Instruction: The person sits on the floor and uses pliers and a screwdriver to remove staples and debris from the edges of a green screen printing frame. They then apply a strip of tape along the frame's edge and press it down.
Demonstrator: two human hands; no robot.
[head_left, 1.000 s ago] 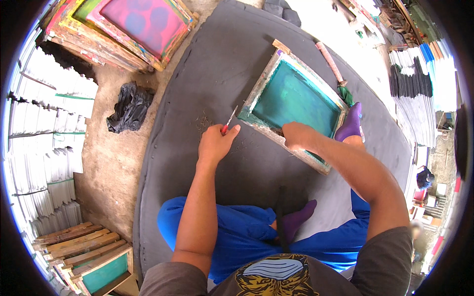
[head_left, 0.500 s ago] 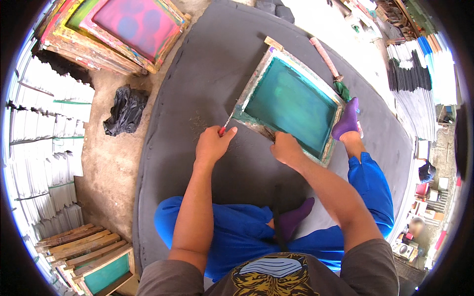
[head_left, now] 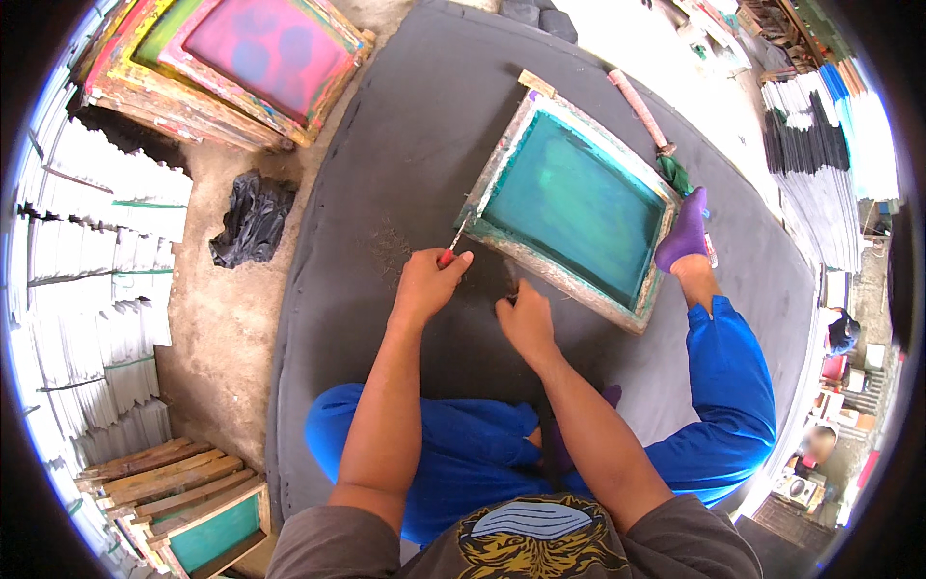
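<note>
While the left hand [head_left: 426, 287] grips a slim red-handled tool [head_left: 446, 259], the right hand [head_left: 528, 323] clasps a dark implement [head_left: 511, 277]; a framed green screen [head_left: 579, 210] lies beyond both.

The left grip [head_left: 425, 286] is curled closed, its thumb [head_left: 461, 264] stretched toward the right grip [head_left: 529, 323], which is also closed, just beside it and slightly nearer the torso. The left forearm [head_left: 388, 396] runs nearly straight back from its grip; the right forearm [head_left: 593, 415] slants inward to its own.
</note>
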